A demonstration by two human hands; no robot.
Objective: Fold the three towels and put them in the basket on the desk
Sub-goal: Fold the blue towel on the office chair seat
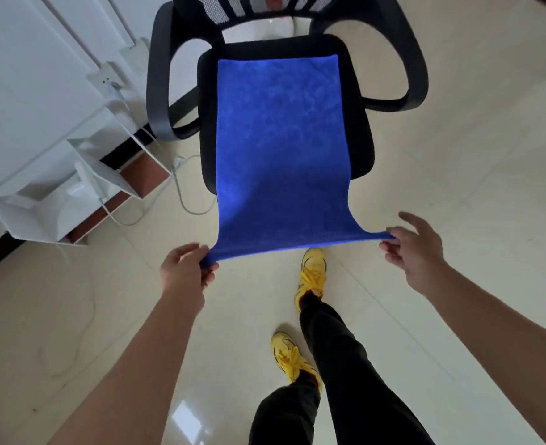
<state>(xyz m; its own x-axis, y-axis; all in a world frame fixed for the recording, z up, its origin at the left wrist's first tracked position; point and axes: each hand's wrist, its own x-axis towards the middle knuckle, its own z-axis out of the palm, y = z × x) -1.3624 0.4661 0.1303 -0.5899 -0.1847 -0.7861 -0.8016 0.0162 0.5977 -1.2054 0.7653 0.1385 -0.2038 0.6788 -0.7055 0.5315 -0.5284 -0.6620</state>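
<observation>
The blue towel [281, 149] lies spread over the black chair's seat [360, 146] at centre frame, its near edge stretched taut between my left hand [185, 268], pinching one corner, and my right hand [416, 248], pinching the other with fingers loosely splayed.

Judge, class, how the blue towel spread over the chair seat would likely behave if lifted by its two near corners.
The blue towel looks floppy: its near edge curves between the left hand and right hand. It is probably light, since fingertip pinches hold it. Its plush surface likely grips rather than slips on the chair.
</observation>
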